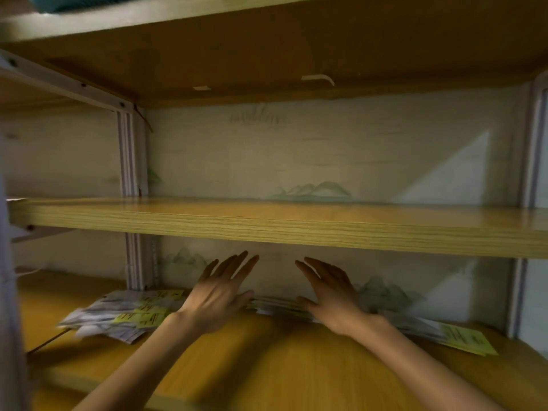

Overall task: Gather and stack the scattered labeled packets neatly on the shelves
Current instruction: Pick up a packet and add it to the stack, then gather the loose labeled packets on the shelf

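Observation:
Flat packets with yellow labels lie scattered along the back of the lower wooden shelf (267, 360). One loose heap of packets (124, 314) lies at the left, a thin row of packets (275, 305) runs between my hands, and more packets (453, 336) fan out at the right. My left hand (221, 295) hovers over the inner end of the left heap, fingers spread, holding nothing. My right hand (329, 295) is raised above the middle row, fingers apart and empty. Both palms hide part of the packets behind them.
The middle shelf board (296, 226) juts out just above my fingertips and carries nothing visible. White metal uprights (133, 262) stand at the left and at the right (516, 298). A patterned wall (296, 161) closes the back. Something teal (74, 2) sits on the top shelf.

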`<state>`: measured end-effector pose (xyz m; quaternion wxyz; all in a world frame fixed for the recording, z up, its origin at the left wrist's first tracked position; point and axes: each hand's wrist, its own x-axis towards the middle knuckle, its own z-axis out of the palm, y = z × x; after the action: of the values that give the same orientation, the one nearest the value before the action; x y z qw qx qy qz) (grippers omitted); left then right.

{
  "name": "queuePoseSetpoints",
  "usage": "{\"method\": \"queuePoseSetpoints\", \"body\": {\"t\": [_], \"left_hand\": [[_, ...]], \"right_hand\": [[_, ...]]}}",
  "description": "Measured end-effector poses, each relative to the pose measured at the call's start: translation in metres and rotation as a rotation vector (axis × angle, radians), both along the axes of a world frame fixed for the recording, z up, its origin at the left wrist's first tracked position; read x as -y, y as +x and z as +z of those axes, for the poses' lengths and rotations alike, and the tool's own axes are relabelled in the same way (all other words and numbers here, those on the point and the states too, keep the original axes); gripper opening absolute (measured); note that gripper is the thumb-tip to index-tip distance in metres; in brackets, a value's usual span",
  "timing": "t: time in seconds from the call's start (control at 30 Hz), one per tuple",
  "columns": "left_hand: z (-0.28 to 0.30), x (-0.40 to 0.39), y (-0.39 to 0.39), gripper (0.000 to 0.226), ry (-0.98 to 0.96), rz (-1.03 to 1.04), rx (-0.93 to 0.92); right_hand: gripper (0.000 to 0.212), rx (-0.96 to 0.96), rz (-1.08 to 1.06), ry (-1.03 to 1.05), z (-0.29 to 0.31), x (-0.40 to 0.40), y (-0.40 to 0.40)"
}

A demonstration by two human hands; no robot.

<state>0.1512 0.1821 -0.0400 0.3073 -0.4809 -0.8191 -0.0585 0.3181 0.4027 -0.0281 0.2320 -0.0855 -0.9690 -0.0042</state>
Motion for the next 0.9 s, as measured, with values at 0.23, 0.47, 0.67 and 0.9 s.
{"method": "queuePoseSetpoints", "body": {"t": [0.23, 0.47, 0.67, 0.9], "left_hand": [[0.012, 0.069, -0.029, 0.077, -0.018, 0.043, 0.081], [0.005, 0.144, -0.095, 0.069, -0.059, 0.052, 0.121], [-0.005, 0.171, -0.139, 0.07, -0.278, 0.164, 0.169], [-0.009, 0.184, -0.164, 0.061, -0.464, 0.235, 0.131]], "right_hand": [[0.074, 0.004, 0.029, 0.012, 0.004, 0.036, -0.018], [0.074, -0.014, 0.024, 0.05, -0.003, 0.117, -0.074], [0.072, 0.023, -0.07, 0.053, -0.009, 0.183, -0.114], [0.071, 0.035, -0.16, 0.069, -0.004, 0.205, -0.116]]}}
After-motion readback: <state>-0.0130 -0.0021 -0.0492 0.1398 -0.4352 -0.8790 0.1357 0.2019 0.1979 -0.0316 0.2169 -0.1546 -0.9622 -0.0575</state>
